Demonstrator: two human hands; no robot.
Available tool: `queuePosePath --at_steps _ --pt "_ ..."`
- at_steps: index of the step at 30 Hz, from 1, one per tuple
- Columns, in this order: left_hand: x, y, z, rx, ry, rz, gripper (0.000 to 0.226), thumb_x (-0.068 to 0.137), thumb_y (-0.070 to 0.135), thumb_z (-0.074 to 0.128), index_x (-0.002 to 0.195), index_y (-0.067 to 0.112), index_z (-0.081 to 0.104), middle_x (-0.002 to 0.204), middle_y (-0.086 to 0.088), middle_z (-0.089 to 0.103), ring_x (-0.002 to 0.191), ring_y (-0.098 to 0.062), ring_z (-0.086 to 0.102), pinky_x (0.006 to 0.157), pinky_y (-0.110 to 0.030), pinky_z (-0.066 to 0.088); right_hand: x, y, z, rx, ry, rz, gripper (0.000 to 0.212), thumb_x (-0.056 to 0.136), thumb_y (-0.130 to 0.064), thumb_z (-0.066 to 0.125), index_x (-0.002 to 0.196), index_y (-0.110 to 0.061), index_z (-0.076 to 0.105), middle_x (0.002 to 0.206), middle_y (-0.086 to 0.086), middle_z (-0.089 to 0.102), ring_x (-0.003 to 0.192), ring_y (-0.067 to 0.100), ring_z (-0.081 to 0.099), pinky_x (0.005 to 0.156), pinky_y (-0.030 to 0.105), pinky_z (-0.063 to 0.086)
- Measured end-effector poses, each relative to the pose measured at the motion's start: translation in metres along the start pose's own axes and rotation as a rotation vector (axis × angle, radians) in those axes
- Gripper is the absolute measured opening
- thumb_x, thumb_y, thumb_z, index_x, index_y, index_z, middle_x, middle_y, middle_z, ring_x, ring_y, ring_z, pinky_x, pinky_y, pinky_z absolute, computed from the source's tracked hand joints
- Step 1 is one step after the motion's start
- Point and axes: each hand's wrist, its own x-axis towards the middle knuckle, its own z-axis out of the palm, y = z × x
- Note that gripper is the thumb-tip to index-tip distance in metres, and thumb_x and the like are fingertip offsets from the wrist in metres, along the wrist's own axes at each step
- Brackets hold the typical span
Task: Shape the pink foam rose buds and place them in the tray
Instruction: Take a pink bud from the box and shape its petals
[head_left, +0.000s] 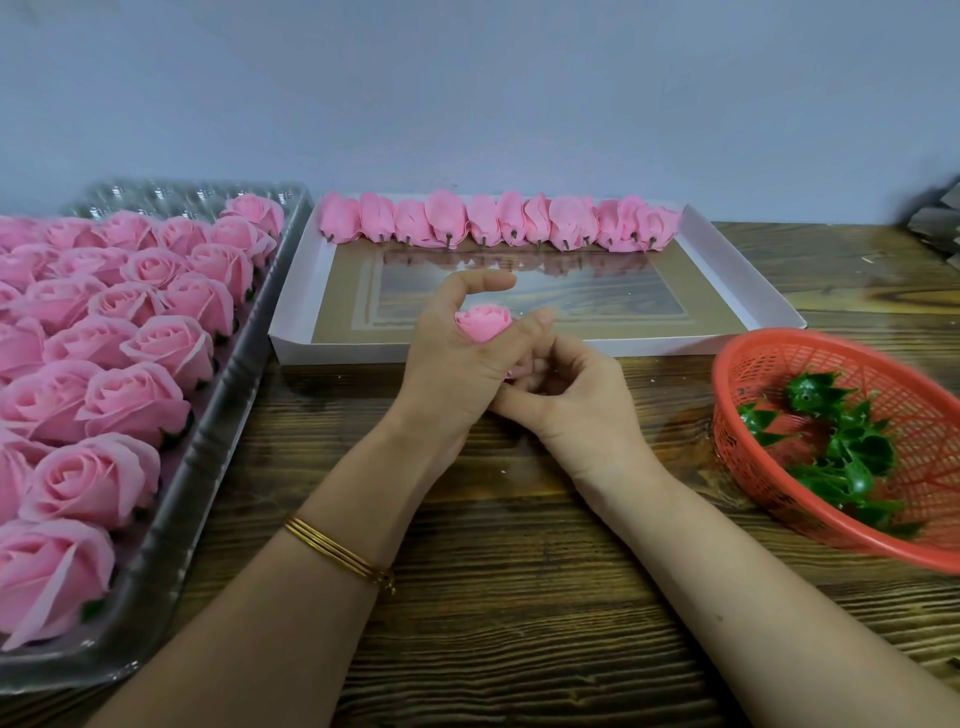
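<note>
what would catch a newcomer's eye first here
The mass of open pink roses filling the clear tray on the left stands out first. At centre, the left hand holds one small rose bud upright, with the right hand curled close beneath it, in front of a white tray with a row of buds along its far edge. On the right, a red basket holds green leafy pieces.

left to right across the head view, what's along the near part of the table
clear tray of roses, left hand holding a rose bud, right hand, red basket of green calyxes
</note>
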Motion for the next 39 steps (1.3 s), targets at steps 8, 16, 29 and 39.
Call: queuePosePath --at_steps 8,16,29,39 --pt "0.000 -0.001 0.000 -0.019 -0.014 -0.005 0.034 0.079 0.004 0.077 0.104 0.016 0.058 0.053 0.005 0.056 0.044 -0.012 0.052 0.048 -0.024 0.051 -0.001 0.002 0.001 0.033 -0.010 0.008 0.028 0.073 0.011 0.075 0.066 -0.012 0.060 0.055 -0.011 0.056 0.057 0.003 0.049 0.061 0.014 0.042" --pt "-0.001 0.003 -0.002 -0.009 -0.090 -0.031 0.039 0.068 0.016 0.078 0.103 0.016 0.062 0.054 0.007 0.057 0.048 -0.009 0.052 0.055 -0.023 0.052 -0.001 -0.001 -0.004 0.086 -0.057 0.062 0.021 0.077 0.012 0.070 0.071 -0.007 0.063 0.062 -0.002 0.058 0.067 0.013 0.051 0.070 0.023 0.044" --pt "-0.002 0.004 -0.003 0.334 0.044 0.156 0.032 0.079 0.002 0.075 0.103 0.018 0.061 0.058 0.008 0.059 0.051 -0.007 0.055 0.052 -0.018 0.048 0.009 -0.003 -0.011 0.403 0.042 0.231 0.031 0.073 -0.018 0.061 0.100 -0.006 0.056 0.067 0.001 0.061 0.060 0.011 0.052 0.053 0.021 0.044" --pt "-0.008 0.000 0.001 0.441 -0.097 0.173 0.041 0.072 -0.001 0.073 0.093 0.031 0.058 0.058 0.017 0.061 0.053 0.002 0.056 0.047 -0.010 0.043 0.005 -0.004 -0.006 0.324 0.095 0.240 0.032 0.084 -0.021 0.070 0.110 -0.003 0.061 0.093 0.011 0.070 0.089 0.022 0.064 0.077 0.035 0.046"
